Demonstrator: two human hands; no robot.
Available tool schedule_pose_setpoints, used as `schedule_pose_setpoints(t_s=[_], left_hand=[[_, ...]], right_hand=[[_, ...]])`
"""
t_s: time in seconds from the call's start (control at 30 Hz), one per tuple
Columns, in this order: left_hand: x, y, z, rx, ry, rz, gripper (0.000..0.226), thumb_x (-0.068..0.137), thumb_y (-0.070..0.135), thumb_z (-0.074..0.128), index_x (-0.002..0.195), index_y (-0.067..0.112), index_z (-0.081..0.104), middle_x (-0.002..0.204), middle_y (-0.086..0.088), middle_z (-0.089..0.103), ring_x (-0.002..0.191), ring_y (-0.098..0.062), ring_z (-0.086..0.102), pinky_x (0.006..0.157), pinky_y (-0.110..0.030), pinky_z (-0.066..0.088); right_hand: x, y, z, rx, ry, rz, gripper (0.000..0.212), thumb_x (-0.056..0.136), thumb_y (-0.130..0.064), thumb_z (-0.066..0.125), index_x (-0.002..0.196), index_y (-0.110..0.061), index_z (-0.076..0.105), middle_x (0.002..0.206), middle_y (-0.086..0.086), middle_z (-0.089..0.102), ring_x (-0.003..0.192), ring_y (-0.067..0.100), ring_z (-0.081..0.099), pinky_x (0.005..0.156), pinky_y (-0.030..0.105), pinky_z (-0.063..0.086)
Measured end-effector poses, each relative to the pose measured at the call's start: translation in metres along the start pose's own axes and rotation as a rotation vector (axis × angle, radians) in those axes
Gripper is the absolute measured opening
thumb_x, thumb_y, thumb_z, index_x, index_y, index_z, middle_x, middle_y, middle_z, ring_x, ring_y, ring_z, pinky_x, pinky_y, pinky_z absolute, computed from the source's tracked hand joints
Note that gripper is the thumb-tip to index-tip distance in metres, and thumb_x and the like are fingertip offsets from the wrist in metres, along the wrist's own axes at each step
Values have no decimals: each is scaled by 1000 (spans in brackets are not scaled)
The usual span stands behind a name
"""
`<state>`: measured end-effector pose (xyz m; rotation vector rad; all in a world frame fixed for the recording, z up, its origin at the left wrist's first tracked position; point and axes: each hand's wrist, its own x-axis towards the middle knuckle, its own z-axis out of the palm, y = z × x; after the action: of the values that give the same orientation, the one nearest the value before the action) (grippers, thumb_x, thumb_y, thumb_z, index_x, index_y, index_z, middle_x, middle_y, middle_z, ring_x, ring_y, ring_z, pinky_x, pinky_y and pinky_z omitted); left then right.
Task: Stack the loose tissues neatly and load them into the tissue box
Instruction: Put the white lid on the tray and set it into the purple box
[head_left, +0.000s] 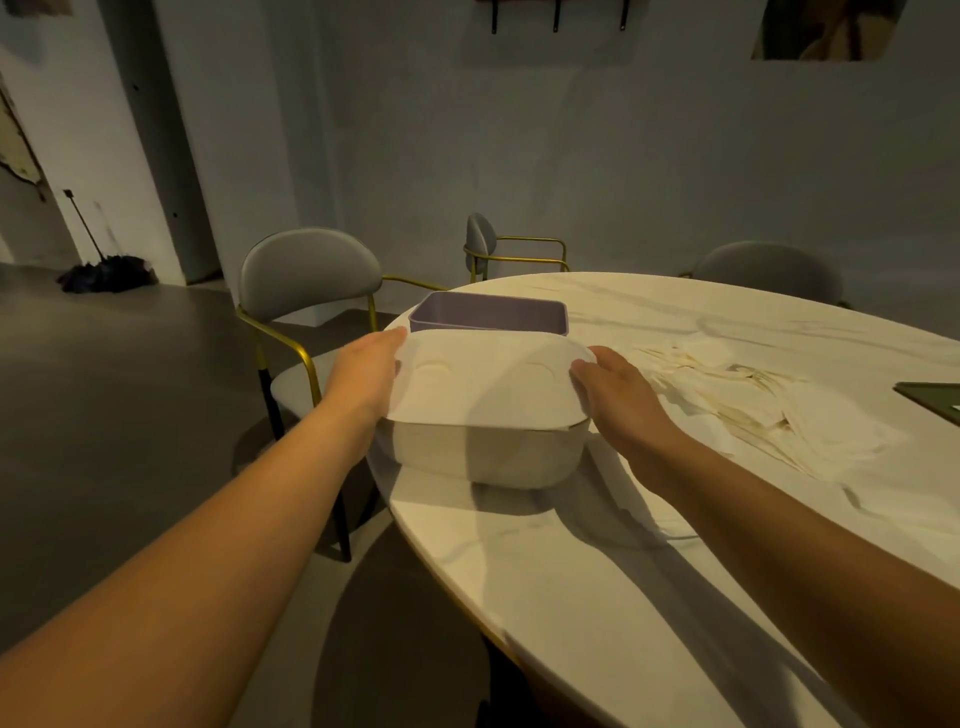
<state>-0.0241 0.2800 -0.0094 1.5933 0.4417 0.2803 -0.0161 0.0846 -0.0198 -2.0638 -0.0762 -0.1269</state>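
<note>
**Both hands holding the lid over the tissue box**

The left hand (366, 376) is gripping the left end of the lid (483, 384), thumb lying along its upper edge and the other fingers hidden behind it. The right hand (618, 400) is clasping the right end, thumb resting on top, fingertips likewise out of sight. How far the fingers are curling underneath is hard to tell.

The lid is white, smooth and round-cornered, with two shallow oval dimples. It is lying over the tissue box (483, 452), a white tub with rounded corners sitting near the left edge of the table (597, 597). Whether the lid is sitting flush cannot be told.

Just behind the box a purple tray (488, 312), rectangular and open-topped, is standing by the far left edge. The loose tissues (753, 410) are lying in a crumpled, spread-out heap to the right of the box, toward the right edge. A dark green flat thing (935, 397) is being cut off by the picture's right side.

The table is an oval slab of pale veined marble. Grey padded chairs (306, 275) with brass frames are standing around it on a grey floor, and a folded dark umbrella (106, 273) is leaning by the far wall.
</note>
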Motion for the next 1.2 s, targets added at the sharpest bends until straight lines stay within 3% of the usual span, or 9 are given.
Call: schedule_pose_setpoints(t_s=[0.07,0.27,0.43,0.63,0.73,0.83,0.93,1.07,1.2], left_hand=[[-3,3,0,-76,-17,-20,21,98,40,46,102,20,53,84,0,56,76,-15,55,65,-26,45],[-7,2,1,-95,-18,74,23,96,41,46,81,26,55,84,1,61,79,-17,60,77,-33,48],[-11,-6,0,-52,7,41,17,96,39,47,87,26,52,89,0,57,81,-17,56,65,-27,43],[-15,-12,10,10,96,114,23,97,28,48,74,27,48,81,5,50,77,-11,49,71,-29,41],[-16,-16,14,61,117,164,12,96,27,46,92,24,57,87,5,52,86,-14,51,67,-27,39],[-16,-16,13,151,113,177,21,96,27,45,115,23,53,104,2,54,93,-16,50,61,-25,38],[-14,-15,9,303,95,204,20,97,28,44,117,23,46,107,0,50,93,-18,49,67,-28,41],[-11,-9,8,534,59,254,31,100,29,41,130,20,38,98,3,41,79,-12,43,55,-23,34],[-9,-4,9,621,38,271,34,100,30,41,131,17,37,104,0,45,83,-14,44,52,-20,31]], right_hand=[[-2,1,0,11,-1,-10,35,103,-37,31,134,-24,39,121,-11,42,97,9,44,83,21,37],[-10,3,1,51,108,-48,39,100,-44,35,135,-27,39,140,-4,45,115,15,48,100,37,42],[-14,13,4,74,52,-26,38,102,-39,33,138,-28,36,139,-7,44,108,9,42,91,28,38],[-7,19,-3,126,81,-48,30,102,-34,36,131,-27,43,112,-16,45,97,8,46,72,14,38],[-9,26,-2,175,84,-47,30,102,-34,38,130,-27,45,114,-14,50,98,9,50,64,10,38],[-4,26,-3,184,71,-48,28,101,-34,39,127,-27,47,116,-11,54,95,10,54,64,12,41],[5,26,-6,56,48,-90,28,101,-36,39,127,-29,47,124,-9,53,103,10,50,80,23,42],[10,25,-7,-40,25,-109,32,101,-39,36,130,-28,45,132,-6,52,110,13,49,92,33,44],[15,23,-6,-36,37,-74,29,102,-36,34,127,-26,46,125,-8,50,105,11,47,87,28,41]])
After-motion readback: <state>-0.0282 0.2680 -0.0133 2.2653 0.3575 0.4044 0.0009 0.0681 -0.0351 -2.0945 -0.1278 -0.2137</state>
